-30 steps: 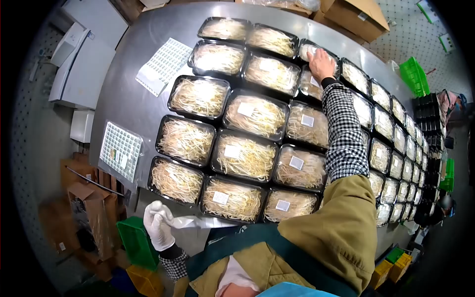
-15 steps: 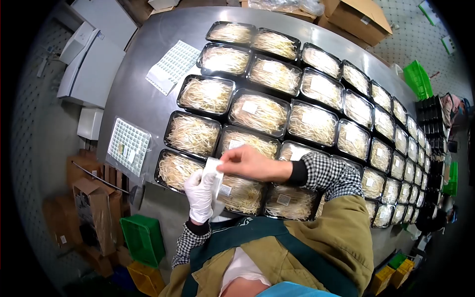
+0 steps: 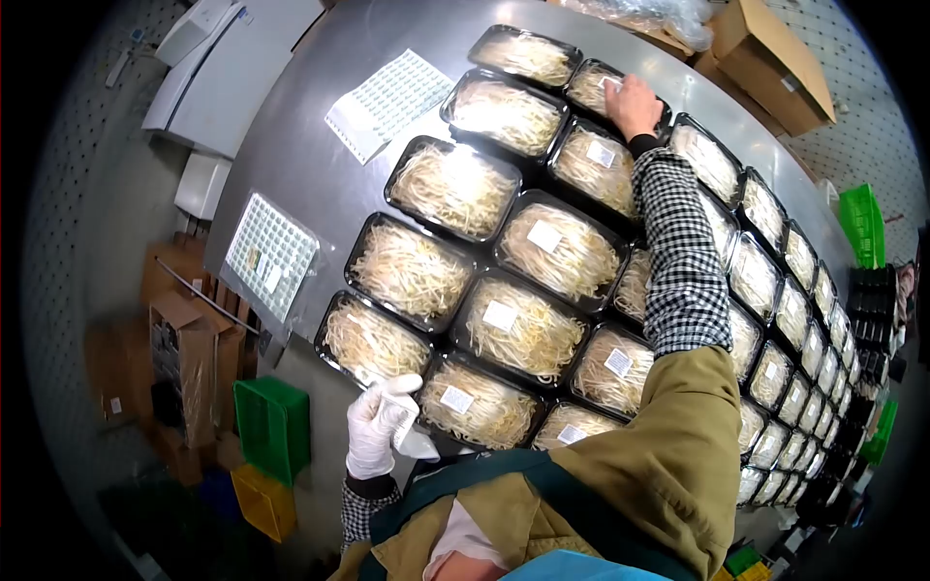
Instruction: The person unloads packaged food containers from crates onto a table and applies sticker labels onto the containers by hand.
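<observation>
My left hand (image 3: 376, 426), in a white glove, is closed on a strip of white labels (image 3: 417, 443) whose end hangs down beside the near edge of the table. It is close to a black tray of bean sprouts (image 3: 373, 339) with no label visible. My bare right hand (image 3: 635, 107) is stretched to the far side, over another tray of bean sprouts (image 3: 588, 89). Its bent fingers are at a small white label (image 3: 612, 85) on top of that tray; whether they pinch or press it is hard to see. Nearby trays carry white labels, such as this label (image 3: 544, 235).
Rows of packed trays cover the steel table (image 3: 300, 126) toward the right. Two sticker sheets (image 3: 392, 102) (image 3: 271, 254) lie at the left. Beyond the edges are a green crate (image 3: 271, 426), a yellow crate (image 3: 263, 502), cardboard boxes (image 3: 775, 63) and a white appliance (image 3: 213, 82).
My right hand has left the label strip by my left hand and reached out to a tray in the far row. My left hand stays near the table's front edge, slightly lower.
</observation>
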Action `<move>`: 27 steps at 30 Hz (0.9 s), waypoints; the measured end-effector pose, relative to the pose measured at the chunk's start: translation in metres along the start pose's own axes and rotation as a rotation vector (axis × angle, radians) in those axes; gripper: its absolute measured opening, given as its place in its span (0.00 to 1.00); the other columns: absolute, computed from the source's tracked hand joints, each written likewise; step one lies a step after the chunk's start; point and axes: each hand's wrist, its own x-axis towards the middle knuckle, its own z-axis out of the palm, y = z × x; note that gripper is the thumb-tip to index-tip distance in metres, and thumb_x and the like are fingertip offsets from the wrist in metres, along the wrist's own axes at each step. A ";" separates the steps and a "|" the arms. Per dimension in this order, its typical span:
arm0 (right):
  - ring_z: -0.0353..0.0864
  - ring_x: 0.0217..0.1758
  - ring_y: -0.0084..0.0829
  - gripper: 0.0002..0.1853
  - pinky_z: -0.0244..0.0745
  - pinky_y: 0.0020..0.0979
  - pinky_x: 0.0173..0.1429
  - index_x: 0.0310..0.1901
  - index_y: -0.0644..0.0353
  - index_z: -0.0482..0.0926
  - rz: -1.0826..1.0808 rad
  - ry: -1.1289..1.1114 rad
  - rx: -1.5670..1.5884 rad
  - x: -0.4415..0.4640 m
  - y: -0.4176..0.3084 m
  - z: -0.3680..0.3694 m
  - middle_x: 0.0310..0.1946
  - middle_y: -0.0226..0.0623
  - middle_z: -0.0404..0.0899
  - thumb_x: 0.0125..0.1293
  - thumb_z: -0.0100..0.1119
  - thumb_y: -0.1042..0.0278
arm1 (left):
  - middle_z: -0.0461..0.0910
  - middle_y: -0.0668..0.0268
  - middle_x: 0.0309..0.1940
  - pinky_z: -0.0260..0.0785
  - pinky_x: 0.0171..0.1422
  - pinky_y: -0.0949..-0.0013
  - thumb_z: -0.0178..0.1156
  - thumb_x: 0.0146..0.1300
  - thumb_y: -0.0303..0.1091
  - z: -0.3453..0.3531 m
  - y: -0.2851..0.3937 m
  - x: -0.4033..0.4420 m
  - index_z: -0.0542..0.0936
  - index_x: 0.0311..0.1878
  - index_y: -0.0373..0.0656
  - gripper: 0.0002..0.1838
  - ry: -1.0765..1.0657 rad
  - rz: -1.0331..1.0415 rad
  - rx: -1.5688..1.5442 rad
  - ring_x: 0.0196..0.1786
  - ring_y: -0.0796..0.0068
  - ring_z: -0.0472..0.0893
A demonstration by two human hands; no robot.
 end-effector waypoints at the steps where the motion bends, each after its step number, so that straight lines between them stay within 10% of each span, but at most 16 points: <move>1: 0.78 0.45 0.47 0.20 0.70 0.48 0.46 0.43 0.58 0.75 0.036 -0.001 0.054 0.004 0.005 0.003 0.39 0.45 0.79 0.60 0.55 0.49 | 0.80 0.68 0.32 0.67 0.36 0.82 0.66 0.57 0.34 -0.001 0.003 -0.003 0.77 0.48 0.31 0.20 -0.021 0.004 -0.038 0.33 0.85 0.76; 6: 0.78 0.42 0.48 0.10 0.72 0.43 0.46 0.41 0.59 0.76 -0.173 0.166 0.286 -0.040 -0.019 -0.025 0.37 0.46 0.78 0.63 0.48 0.67 | 0.79 0.67 0.28 0.69 0.34 0.77 0.58 0.60 0.24 0.000 0.007 -0.011 0.81 0.37 0.34 0.05 0.088 -0.040 0.129 0.30 0.82 0.77; 10: 0.76 0.35 0.18 0.14 0.71 0.23 0.39 0.40 0.65 0.80 -0.404 -1.134 1.216 -0.220 -0.129 -0.173 0.31 0.30 0.81 0.67 0.56 0.60 | 0.76 0.69 0.24 0.64 0.29 0.78 0.59 0.57 0.27 0.011 -0.001 -0.019 0.78 0.29 0.35 0.05 0.209 0.080 0.089 0.26 0.84 0.73; 13: 0.73 0.37 0.16 0.10 0.68 0.22 0.40 0.41 0.62 0.79 -0.019 -1.589 1.293 -0.337 -0.168 -0.269 0.35 0.27 0.79 0.66 0.56 0.64 | 0.74 0.74 0.21 0.63 0.27 0.78 0.66 0.59 0.34 0.004 -0.017 -0.032 0.75 0.24 0.38 0.13 0.113 0.161 -0.083 0.26 0.87 0.71; 20: 0.74 0.32 0.18 0.09 0.70 0.21 0.39 0.35 0.64 0.78 0.037 -0.901 1.163 -0.378 -0.197 -0.273 0.28 0.27 0.78 0.66 0.56 0.66 | 0.79 0.69 0.29 0.71 0.42 0.78 0.63 0.58 0.28 -0.099 -0.016 -0.054 0.79 0.34 0.36 0.06 -0.349 -0.025 0.024 0.37 0.82 0.78; 22: 0.75 0.30 0.21 0.10 0.70 0.24 0.37 0.34 0.62 0.78 -0.082 -0.807 1.016 -0.398 -0.230 -0.253 0.27 0.32 0.78 0.65 0.57 0.64 | 0.77 0.68 0.28 0.70 0.36 0.77 0.63 0.57 0.29 -0.163 -0.003 -0.058 0.77 0.30 0.37 0.06 -0.216 -0.039 -0.174 0.32 0.80 0.76; 24: 0.76 0.29 0.27 0.11 0.69 0.29 0.36 0.32 0.60 0.79 -0.141 -0.648 0.861 -0.421 -0.282 -0.234 0.26 0.35 0.78 0.63 0.58 0.61 | 0.72 0.73 0.24 0.60 0.26 0.79 0.59 0.63 0.38 -0.227 0.019 -0.059 0.74 0.27 0.44 0.11 0.040 0.446 0.185 0.24 0.85 0.68; 27: 0.74 0.30 0.35 0.13 0.63 0.36 0.38 0.26 0.55 0.76 -0.211 -0.337 0.637 -0.442 -0.342 -0.195 0.23 0.33 0.76 0.60 0.60 0.56 | 0.76 0.74 0.27 0.63 0.30 0.84 0.58 0.65 0.34 -0.322 0.022 -0.051 0.78 0.33 0.44 0.06 0.347 0.391 -0.153 0.28 0.87 0.73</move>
